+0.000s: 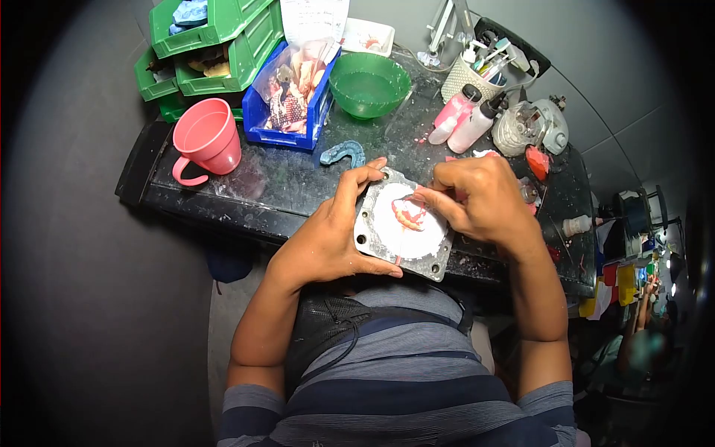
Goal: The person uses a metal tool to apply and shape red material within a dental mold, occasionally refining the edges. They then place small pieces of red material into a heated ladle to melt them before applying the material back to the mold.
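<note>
My left hand (328, 235) grips a square metal denture flask (365, 225) by its left side, fingers at the far edge and thumb along the near edge. White plaster (424, 242) fills the flask, and a pink and yellowish denture (407, 216) lies set in its middle. Over the right edge of the flask, my right hand (482, 195) is closed in a pinch close to the denture. Whatever those fingers hold is hidden. On the bench behind the flask lies a blue, arch-shaped piece (344, 153).
A pink mug (207, 138) stands at the left of the dark bench (261, 195). Behind are green bins (242, 71), a blue bin (275, 138) and a green bowl (370, 86). Bottles (473, 128), a tool pot (465, 82) and a glass burner (514, 128) stand right.
</note>
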Tool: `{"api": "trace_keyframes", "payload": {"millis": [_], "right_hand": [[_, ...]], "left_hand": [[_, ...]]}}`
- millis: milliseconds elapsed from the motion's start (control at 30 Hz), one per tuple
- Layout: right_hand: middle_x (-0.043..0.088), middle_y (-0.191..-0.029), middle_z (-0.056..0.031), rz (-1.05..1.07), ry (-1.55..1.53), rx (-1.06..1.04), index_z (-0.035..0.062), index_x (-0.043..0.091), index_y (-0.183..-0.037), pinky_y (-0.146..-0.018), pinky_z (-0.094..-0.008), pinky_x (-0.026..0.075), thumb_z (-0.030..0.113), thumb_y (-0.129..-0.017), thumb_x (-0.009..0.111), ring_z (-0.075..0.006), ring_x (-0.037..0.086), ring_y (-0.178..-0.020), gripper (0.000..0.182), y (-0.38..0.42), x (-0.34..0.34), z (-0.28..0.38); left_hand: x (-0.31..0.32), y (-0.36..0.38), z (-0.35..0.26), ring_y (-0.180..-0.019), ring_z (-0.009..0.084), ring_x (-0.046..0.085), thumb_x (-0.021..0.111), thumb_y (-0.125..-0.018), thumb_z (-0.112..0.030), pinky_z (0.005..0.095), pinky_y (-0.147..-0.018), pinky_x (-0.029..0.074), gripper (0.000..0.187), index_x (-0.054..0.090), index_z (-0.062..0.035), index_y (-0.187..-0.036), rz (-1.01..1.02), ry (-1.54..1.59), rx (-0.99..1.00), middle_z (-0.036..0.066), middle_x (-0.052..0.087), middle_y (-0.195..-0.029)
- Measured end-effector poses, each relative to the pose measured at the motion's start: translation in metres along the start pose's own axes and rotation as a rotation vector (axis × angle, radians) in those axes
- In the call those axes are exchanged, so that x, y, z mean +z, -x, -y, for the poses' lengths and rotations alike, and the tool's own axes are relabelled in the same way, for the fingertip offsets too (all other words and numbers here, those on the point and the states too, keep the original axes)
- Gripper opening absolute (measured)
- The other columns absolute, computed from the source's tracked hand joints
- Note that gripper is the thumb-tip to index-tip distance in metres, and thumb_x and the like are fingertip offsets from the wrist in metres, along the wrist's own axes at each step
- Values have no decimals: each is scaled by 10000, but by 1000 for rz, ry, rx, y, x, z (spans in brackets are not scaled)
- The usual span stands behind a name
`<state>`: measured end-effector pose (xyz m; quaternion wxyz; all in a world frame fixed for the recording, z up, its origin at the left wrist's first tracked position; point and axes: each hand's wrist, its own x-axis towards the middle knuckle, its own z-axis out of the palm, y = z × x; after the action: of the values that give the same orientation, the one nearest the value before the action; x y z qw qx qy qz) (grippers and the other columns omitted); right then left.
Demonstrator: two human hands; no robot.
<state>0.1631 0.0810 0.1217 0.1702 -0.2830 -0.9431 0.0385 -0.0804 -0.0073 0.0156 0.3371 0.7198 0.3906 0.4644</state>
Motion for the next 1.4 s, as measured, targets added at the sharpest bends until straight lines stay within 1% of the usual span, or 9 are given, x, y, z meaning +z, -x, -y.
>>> {"api": "trace_keyframes", "payload": {"millis": [67, 400, 433, 600, 667, 900, 1000, 1067, 1400], "right_hand": [[656, -648, -136, 15, -46, -47, 35, 684, -733, -555, -440, 478, 271, -911, 884, -350, 632, -568, 357, -5, -8, -5], [622, -656, -185, 259, -17, -135, 18, 680, -738, -579, -474, 462, 291, -876, 889, -422, 612, -606, 370, -41, -25, -7], [621, -656, -187, 264, -40, -145, 17, 678, -736, -579, -473, 462, 295, -874, 891, -424, 609, -606, 377, -43, -25, -8], [637, -643, -162, 183, -32, -130, 22, 685, -729, -557, -450, 467, 297, -883, 902, -376, 622, -572, 382, -27, -12, -6], [642, -631, -138, 88, -71, -129, 26, 691, -728, -531, -436, 455, 279, -901, 907, -329, 617, -537, 375, -20, -6, -5], [644, -629, -127, 48, -109, -47, 29, 700, -732, -520, -420, 442, 266, -898, 916, -310, 590, -520, 362, -8, -2, -15], [641, -623, -126, 57, -127, -34, 29, 694, -724, -519, -416, 440, 271, -893, 920, -309, 589, -520, 372, -8, -1, -13], [643, -621, -133, 17, -36, -54, 29, 691, -725, -523, -422, 454, 277, -891, 919, -319, 612, -530, 376, -11, -2, -7], [663, -648, -129, 78, 110, -107, 49, 691, -726, -563, -447, 489, 318, -905, 896, -366, 637, -575, 383, -26, -3, -12]], "left_hand": [[0, 0, 1, -1589, 499, 434, 1097, -625, -451, 491, -1299, 409, 1277, 336, 8, -1542, 3, -28, 40, 362, 396, -1701], [-2, 0, 2, -1571, 535, 439, 1084, -642, -461, 510, -1295, 405, 1265, 333, -6, -1553, 11, -36, 41, 378, 405, -1691], [-1, 0, 1, -1600, 483, 419, 1105, -620, -373, 501, -1317, 373, 1243, 358, -34, -1554, 7, 4, 14, 341, 396, -1718], [-2, 0, 1, -1632, 424, 396, 1126, -602, -290, 490, -1340, 342, 1226, 385, -64, -1552, 11, 50, -22, 302, 393, -1742], [-3, -1, 3, -1570, 542, 436, 1086, -633, -464, 515, -1287, 412, 1253, 345, -10, -1536, 19, -43, 54, 380, 403, -1689], [-2, 0, 2, -1574, 531, 439, 1089, -634, -450, 507, -1282, 420, 1237, 354, -9, -1526, 10, -40, 60, 371, 400, -1697], [-2, 0, 0, -1617, 413, 422, 1122, -610, -334, 482, -1315, 379, 1210, 389, -42, -1527, 11, 11, -2, 307, 393, -1739], [-2, -1, 2, -1563, 528, 456, 1089, -629, -439, 506, -1269, 436, 1229, 360, -8, -1519, 16, -35, 47, 363, 401, -1699], [-4, -2, 4, -1553, 536, 460, 1087, -632, -430, 511, -1256, 448, 1235, 348, -12, -1530, 25, -37, 55, 352, 409, -1702]]}}
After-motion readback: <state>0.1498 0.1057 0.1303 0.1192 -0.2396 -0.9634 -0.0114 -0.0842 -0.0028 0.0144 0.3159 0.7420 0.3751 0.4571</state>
